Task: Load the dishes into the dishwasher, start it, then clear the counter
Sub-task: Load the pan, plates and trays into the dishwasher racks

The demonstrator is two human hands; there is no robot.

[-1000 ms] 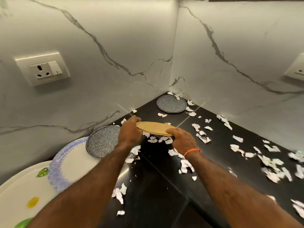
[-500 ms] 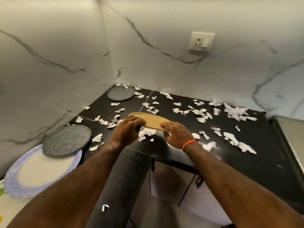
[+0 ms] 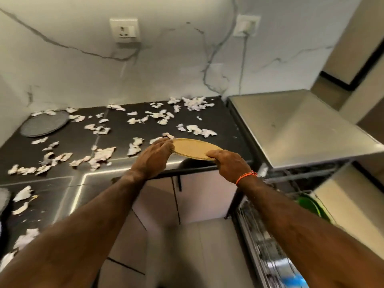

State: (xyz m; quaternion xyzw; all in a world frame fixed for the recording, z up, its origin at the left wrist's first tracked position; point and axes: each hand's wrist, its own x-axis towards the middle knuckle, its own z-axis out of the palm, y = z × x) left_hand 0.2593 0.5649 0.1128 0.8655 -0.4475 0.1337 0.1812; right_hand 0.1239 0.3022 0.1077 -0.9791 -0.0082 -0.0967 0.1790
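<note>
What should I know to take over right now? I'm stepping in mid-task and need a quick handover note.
Left hand and right hand both grip the tan plate, held in the air over the counter edge.
The grey plate lies at the back left of the counter; torn paper scraps cover the top.
The dishwasher rack is open at lower right, with a green dish inside.
Left: load both plates, start the machine, clear the scraps.

Head view — downward, over counter (image 3: pixel 207 121)
</note>
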